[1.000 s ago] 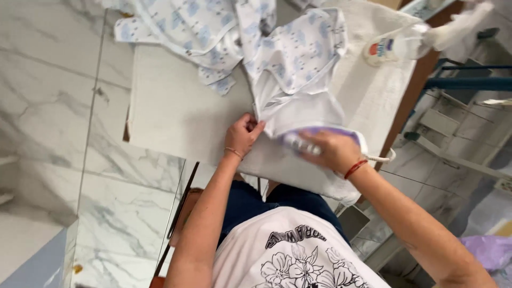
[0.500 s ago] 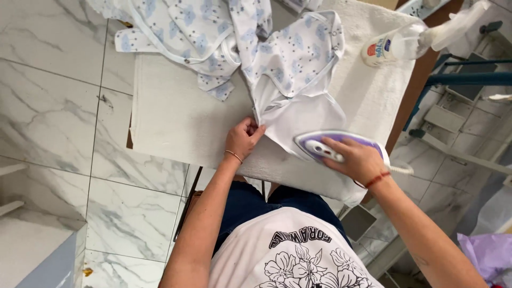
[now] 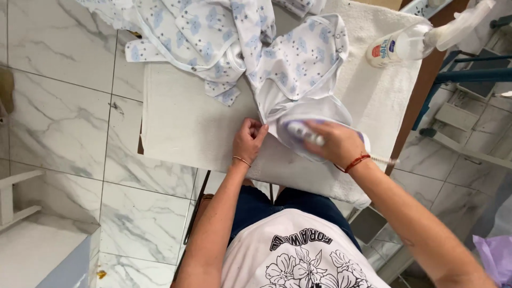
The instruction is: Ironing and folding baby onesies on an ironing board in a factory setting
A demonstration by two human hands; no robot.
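A white baby garment with pale blue prints point(image 3: 301, 61) lies on a towel-covered ironing board point(image 3: 186, 128). My right hand point(image 3: 336, 145) grips the handle of a white and lilac iron point(image 3: 298, 130), which rests on the garment's plain lower part. My left hand point(image 3: 249, 140) pinches the garment's near edge just left of the iron, fingers closed on the cloth. More printed baby clothes point(image 3: 197, 37) are heaped at the board's far left.
A spray bottle point(image 3: 405, 45) lies on the board's far right corner. Marble floor tiles point(image 3: 58, 117) spread to the left. A white stand point(image 3: 464, 117) and blue frame sit right of the board. Something lilac point(image 3: 496, 256) shows at bottom right.
The iron has slid left and further onto the garment, toward my left hand. My left hand has stayed holding the cloth's edge.
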